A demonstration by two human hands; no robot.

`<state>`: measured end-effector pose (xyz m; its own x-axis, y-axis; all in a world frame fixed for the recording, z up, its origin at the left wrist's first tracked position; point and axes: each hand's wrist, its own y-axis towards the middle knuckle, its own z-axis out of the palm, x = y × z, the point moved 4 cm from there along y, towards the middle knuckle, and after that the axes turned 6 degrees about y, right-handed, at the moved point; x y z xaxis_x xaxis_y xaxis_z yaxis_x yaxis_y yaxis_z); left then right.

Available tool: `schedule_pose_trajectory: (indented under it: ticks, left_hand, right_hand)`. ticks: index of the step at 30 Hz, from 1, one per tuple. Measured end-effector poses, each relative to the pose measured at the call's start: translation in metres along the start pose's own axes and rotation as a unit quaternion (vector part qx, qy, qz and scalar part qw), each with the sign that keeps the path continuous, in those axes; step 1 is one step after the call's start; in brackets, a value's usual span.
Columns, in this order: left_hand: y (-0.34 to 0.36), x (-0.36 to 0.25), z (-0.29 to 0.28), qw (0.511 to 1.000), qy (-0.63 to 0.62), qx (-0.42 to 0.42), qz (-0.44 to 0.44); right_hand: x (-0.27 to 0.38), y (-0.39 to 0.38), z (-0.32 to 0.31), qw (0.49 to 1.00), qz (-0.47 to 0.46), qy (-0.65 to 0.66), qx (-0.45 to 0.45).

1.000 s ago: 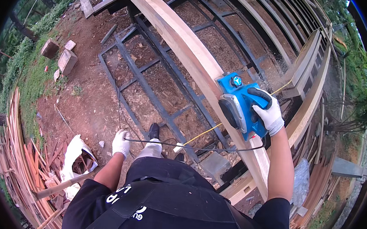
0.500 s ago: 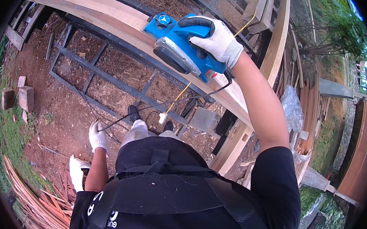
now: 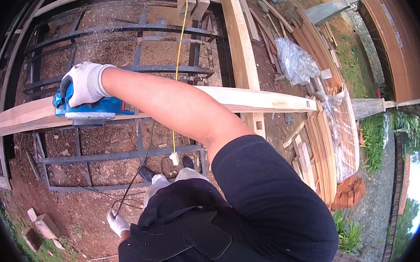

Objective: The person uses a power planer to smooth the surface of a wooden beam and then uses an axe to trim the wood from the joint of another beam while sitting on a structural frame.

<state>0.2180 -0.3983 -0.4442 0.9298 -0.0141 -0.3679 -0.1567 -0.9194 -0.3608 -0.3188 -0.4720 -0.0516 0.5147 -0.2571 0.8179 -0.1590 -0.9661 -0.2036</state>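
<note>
Blue planer point(image 3: 94, 111) grasped by right hand point(image 3: 84, 83) — handle hidden; left hand point(image 3: 117, 222) grasps black cord point(image 3: 136, 174).

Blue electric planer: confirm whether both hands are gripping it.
No, only the right hand grips the blue electric planer on the long wooden beam; the left hand hangs low.

Blue planer point(image 3: 94, 111), white glove point(image 3: 86, 82), yellow cord point(image 3: 179, 56)
</note>
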Motion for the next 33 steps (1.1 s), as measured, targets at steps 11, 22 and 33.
schedule_pose_trajectory:
  ticks: [11,22,33]
  left_hand:
    - [0.049,0.029,-0.021,0.996,-0.068,0.046,-0.039]
    - [-0.143,-0.198,0.014,0.976,-0.057,-0.041,0.208]
    - [-0.247,-0.362,0.034,0.934,-0.048,0.014,0.353]
  right_hand:
    - [-0.008,0.034,0.017,0.991,-0.033,-0.129,-0.035]
    - [-0.181,-0.351,-0.133,0.996,0.043,0.057,-0.057]
    - [-0.295,-0.643,-0.210,0.972,0.167,0.063,-0.153]
